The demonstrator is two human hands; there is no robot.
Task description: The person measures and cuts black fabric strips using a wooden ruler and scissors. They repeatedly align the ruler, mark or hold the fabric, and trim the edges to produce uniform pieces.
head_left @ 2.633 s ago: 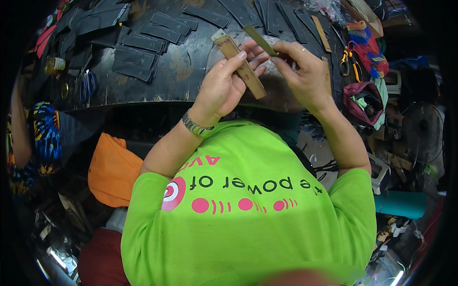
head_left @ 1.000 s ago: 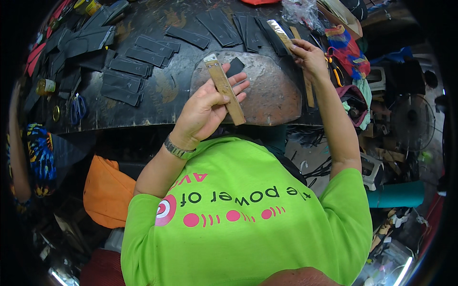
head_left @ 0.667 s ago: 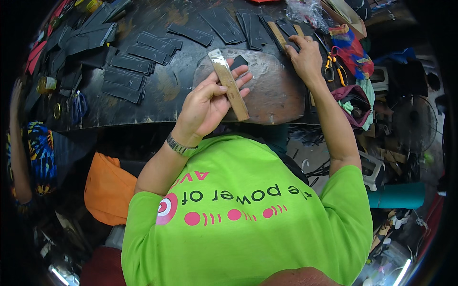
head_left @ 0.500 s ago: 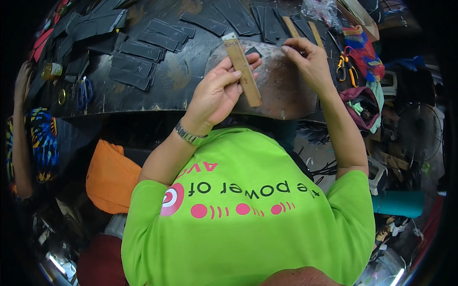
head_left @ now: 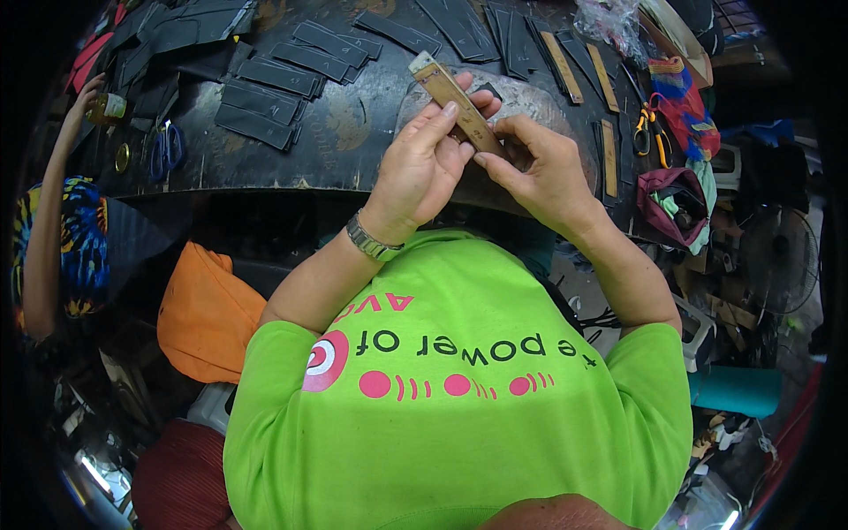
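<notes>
A flat wooden strip (head_left: pixel 455 99) with a pale metal piece at its upper end lies slanted across my left hand (head_left: pixel 422 168). The thumb presses on its face, and the other fingers are behind it. My right hand (head_left: pixel 552 177) has its thumb and fingers closed at the strip's lower end; part of that end is hidden by them. Behind both hands lies a worn, rounded slab (head_left: pixel 541 104) on the black table (head_left: pixel 336 163). A small black piece (head_left: pixel 488 89) shows on the slab just beyond my left fingertips.
Black cut pieces (head_left: pixel 265 97) lie in rows to the left and far side. Wooden strips (head_left: pixel 562 67) rest at right, near orange-handled pliers (head_left: pixel 661 141) and a maroon pouch (head_left: pixel 671 199). At far left are blue-handled scissors (head_left: pixel 166 150) and another person's hand at a jar (head_left: pixel 108 109).
My right hand has come left and nearer, from the slab's far right to the strip's lower end. The strip tilts more. At far left, the other person's hand has reached the jar.
</notes>
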